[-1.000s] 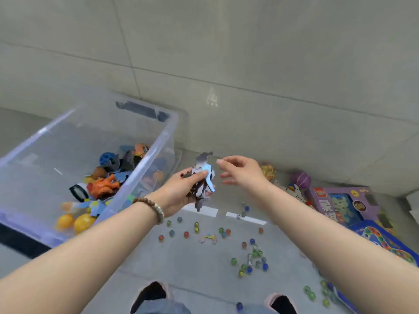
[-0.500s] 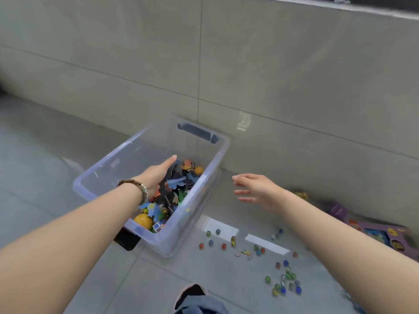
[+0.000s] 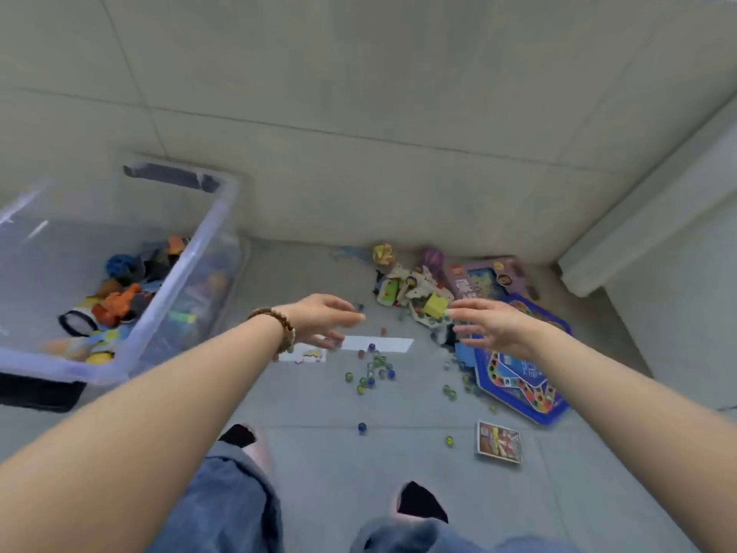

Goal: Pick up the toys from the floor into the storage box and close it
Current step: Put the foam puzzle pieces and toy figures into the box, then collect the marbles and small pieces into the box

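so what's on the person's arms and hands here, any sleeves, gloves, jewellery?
Both forearms are bare as far as the frame shows: no sleeves, no gloves. The left hand has a bracelet of round brown beads at the wrist, with a few paler beads on its lower side. The right hand and its wrist carry nothing. No rings visible on the fingers of either hand.

Both forearms are bare; no sleeves are visible. The left wrist carries a bracelet point(image 3: 279, 327) of round brown beads with a few pale beads on its lower side. The right wrist is unadorned. The fingers point(image 3: 343, 317) carry no rings that can be made out. Legs are clad in blue denim jeans point(image 3: 235, 500). Footwear point(image 3: 418, 502) shows dark openings with pale pinkish edges; type unclear.
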`<state>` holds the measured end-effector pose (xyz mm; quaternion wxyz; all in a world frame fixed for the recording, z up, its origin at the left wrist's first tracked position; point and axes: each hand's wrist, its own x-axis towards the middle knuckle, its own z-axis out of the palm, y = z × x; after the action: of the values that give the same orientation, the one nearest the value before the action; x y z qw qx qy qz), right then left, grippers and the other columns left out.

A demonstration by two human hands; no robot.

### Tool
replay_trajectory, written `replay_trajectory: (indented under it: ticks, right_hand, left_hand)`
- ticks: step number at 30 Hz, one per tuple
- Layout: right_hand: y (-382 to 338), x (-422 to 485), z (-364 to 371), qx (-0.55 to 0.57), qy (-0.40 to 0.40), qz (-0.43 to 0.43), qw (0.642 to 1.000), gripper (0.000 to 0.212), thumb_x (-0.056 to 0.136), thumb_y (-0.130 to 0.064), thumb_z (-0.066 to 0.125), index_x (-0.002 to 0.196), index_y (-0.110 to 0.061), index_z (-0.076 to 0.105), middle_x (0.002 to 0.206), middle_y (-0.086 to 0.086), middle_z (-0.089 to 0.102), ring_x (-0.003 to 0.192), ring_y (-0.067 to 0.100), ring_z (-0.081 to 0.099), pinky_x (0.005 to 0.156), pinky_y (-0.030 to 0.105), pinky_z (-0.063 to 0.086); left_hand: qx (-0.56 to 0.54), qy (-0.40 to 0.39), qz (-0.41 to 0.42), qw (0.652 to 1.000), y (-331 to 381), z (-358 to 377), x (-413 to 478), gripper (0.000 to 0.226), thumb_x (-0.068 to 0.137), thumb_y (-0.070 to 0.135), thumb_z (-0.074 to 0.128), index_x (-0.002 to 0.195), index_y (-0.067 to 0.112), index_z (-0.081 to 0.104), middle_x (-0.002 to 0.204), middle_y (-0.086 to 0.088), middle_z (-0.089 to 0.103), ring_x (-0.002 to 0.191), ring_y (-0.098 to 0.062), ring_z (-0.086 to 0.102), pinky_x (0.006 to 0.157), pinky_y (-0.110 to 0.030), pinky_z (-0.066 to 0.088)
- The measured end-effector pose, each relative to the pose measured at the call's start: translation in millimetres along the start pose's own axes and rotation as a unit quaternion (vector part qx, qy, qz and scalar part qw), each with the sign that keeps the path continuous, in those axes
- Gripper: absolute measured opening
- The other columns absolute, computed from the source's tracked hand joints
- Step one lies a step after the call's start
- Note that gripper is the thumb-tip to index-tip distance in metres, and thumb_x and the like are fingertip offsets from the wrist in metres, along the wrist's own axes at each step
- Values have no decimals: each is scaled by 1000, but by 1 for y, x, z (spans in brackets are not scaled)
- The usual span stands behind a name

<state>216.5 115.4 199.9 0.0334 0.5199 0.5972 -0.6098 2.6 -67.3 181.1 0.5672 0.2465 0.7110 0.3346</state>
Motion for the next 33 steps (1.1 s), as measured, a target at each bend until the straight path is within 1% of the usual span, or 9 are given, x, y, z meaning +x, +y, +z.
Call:
replay_trajectory:
  ticks: [7,10,15,20,23,25,29,31,33]
  right_hand:
    - [164,22,-1,11,-1,98,995,35,81,-16,71,114,-17,59,121,9,59,106,20,55,81,30,51]
    - [220,39,21,19,52,72,996,34,77,-12,75,108,-16,62,118,10,55,105,16,54,76,29,51]
    - [266,72,42,-110,157,-5,981,30,73,-5,75,101,-7,66,109,11,59,89,14,53,75,17,37]
    - [276,89,51,-153,187,-19,970,14,78,-5,69,84,-17,65,95,9,64,64,6,48,68,17,39]
    - [261,91,55,-42,191,-34,980,13,78,-6,71,83,-15,63,82,5,62,66,13,54,56,9,43]
    - [241,86,56,76,165,-58,982,14,78,-8,73,83,-14,61,77,4,61,64,14,56,49,10,44]
    - [212,73,35,83,133,-140,978,14,76,-13,75,82,-17,64,79,-8,66,67,2,56,63,10,46]
    - [219,70,6,94,200,-141,965,12,77,-14,75,85,-16,66,83,-7,67,72,4,56,71,15,48]
    - [237,71,-27,103,281,-95,949,14,78,-17,74,90,-15,67,89,-4,68,81,9,59,78,24,50]
  left_hand:
    - [138,-27,-28,990,-110,99,60,33,85,29,66,115,21,57,119,-5,56,99,-18,56,77,-27,51]
    - [225,9,4,974,-147,123,78,43,80,34,70,120,26,56,125,-2,53,108,-15,56,96,-31,47]
    - [295,60,42,953,-177,148,102,39,82,27,68,120,24,56,110,3,47,88,-13,53,87,-23,47]
    - [317,117,77,938,-193,153,115,19,91,17,55,109,15,61,106,-1,53,86,-12,49,80,-16,38]
    - [219,131,87,963,-183,165,124,18,94,24,51,107,17,61,104,0,57,90,-12,55,80,-17,42]
    - [-7,113,44,993,-161,185,130,23,98,24,44,103,11,62,98,-3,61,89,-18,61,76,-19,50]
    - [-422,-28,-103,900,-115,223,144,30,102,20,34,95,4,58,92,-11,64,82,-22,66,72,-28,56]
    - [-463,-20,-137,876,-106,237,153,26,100,18,37,88,6,56,79,-7,57,67,-16,57,56,-21,53]
    - [-423,-2,-139,895,-104,249,161,28,101,20,35,81,10,51,67,-2,45,50,-9,43,40,-15,41]
